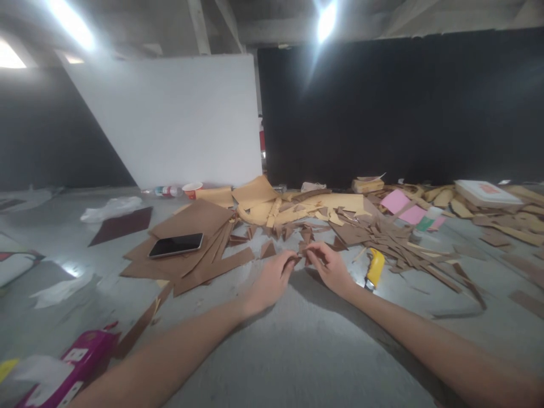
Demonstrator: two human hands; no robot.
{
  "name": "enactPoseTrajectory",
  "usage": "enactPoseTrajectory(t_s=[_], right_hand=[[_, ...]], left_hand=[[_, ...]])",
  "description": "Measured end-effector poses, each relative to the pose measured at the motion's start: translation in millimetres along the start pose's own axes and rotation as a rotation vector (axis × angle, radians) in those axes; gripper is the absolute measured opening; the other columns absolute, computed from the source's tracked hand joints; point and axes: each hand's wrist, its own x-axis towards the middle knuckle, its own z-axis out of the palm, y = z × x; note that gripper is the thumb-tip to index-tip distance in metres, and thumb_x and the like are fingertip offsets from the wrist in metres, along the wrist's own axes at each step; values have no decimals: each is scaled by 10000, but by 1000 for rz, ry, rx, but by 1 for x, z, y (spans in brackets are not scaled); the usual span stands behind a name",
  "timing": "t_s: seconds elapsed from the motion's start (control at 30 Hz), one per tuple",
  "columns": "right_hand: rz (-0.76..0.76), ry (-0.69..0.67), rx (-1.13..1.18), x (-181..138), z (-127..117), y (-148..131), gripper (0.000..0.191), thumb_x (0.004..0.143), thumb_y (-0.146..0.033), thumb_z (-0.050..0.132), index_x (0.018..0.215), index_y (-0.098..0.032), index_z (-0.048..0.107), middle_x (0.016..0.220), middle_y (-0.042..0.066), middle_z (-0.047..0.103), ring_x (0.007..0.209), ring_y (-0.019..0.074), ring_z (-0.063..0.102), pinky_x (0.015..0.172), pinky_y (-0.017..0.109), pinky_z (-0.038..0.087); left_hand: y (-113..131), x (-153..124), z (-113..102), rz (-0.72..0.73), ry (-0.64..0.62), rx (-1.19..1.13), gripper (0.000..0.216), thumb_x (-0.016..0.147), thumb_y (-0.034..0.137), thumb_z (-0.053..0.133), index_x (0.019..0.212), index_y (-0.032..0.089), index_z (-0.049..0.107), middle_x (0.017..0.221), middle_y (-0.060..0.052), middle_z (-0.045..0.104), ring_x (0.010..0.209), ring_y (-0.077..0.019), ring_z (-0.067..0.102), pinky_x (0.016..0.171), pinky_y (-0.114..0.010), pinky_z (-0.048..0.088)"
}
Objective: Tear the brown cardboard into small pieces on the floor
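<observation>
Small brown piece [299, 257] is pinched at fingertips of both left hand [272, 280] and right hand [331, 272], held right between them. Thin, matte; outline blurred, partly covered by fingers. Long axis seemingly laid crosswise, hand to hand; pointing direction can't be told.

Two bare forearms, the left [182, 345] and the right [425, 334], reach forward from the lower corners and angle inward. The left hand [272, 280] and right hand [329, 269] nearly meet at centre, backs upward, fingers bent, fingertips close together; blur hides how tightly each pinches.
</observation>
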Motion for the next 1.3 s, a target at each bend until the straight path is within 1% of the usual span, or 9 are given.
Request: enactPoseTrajectory(t_s=[0.1, 0.27, 0.4, 0.53, 0.67, 0.8, 0.93, 1.13, 1.3], right_hand=[[-45, -8, -69, 0, 0, 2, 200, 1049, -401, 580, 1049, -223, 671, 883, 49, 712, 752, 188, 663, 704, 306, 541], [-150, -33, -78, 3, -3, -1, 200, 1065, -351, 556, 1093, -239, 719, 968, 75, 735, 877, 215, 693, 791, 335, 555], [-190, -43, -50, 5, -3, -3, 223, 1078, -312, 536, 1152, -259, 740, 1002, 75, 729, 919, 213, 693, 813, 337, 558], [-136, -23, -74, 2, -2, -1, 230, 1068, -341, 556, 1196, -257, 728, 1017, 75, 738, 916, 219, 698, 801, 338, 559], [-32, 5, -85, 0, -1, -1, 200, 1044, -396, 594, 1097, -230, 691, 929, 55, 738, 795, 201, 683, 718, 312, 541], [-93, -8, -85, 2, -2, -4, 197, 1058, -380, 572, 1055, -228, 698, 929, 60, 727, 822, 198, 672, 736, 312, 534], [-180, -48, -61, 5, -3, -6, 192, 1067, -339, 554, 1037, -232, 710, 923, 67, 711, 850, 206, 664, 760, 330, 540], [-135, -61, -55, 2, -2, -4, 211, 1065, -351, 554, 1147, -233, 708, 956, 80, 717, 840, 210, 671, 761, 346, 556], [-27, -24, 67, -1, 2, -1, 287, 1032, -385, 616, 1271, -227, 597, 904, 49, 703, 787, 193, 689, 763, 337, 594]], left_hand=[[-1, 0, 0, -1, -13, -9, 305, 1124, 377, 377, 1194, 241, 642, 1095, -56, 741, 990, -210, 693, 918, -319, 499], [0, 0, 0, -20, -12, -29, 329, 1119, 433, 385, 1240, 244, 625, 1082, -52, 742, 929, -203, 701, 877, -314, 510], [-1, 0, 0, -38, -18, -47, 363, 1115, 479, 380, 1295, 252, 599, 1196, -75, 729, 1020, -224, 708, 917, -337, 520], [-5, -1, 1, -66, -32, -52, 381, 1107, 493, 395, 1360, 266, 565, 1240, -84, 727, 1072, -242, 712, 944, -362, 524], [-5, -2, 2, -88, -47, -55, 393, 1102, 489, 416, 1390, 255, 545, 1112, -78, 760, 984, -241, 721, 905, -361, 520], [-3, -3, 1, -117, -57, -42, 408, 1099, 493, 422, 1415, 251, 513, 985, -50, 760, 860, -232, 703, 820, -339, 506], [-3, -4, 1, -105, -71, -55, 408, 1096, 504, 423, 1411, 265, 523, 928, -33, 751, 817, -230, 696, 796, -337, 506], [-1, -2, 1, -93, -39, -88, 425, 1094, 524, 421, 1410, 261, 531, 1011, -54, 758, 910, -243, 709, 864, -358, 513], [-3, 0, 1, -92, -7, -94, 437, 1097, 535, 411, 1391, 247, 557, 1047, -66, 760, 934, -238, 718, 884, -350, 516]])
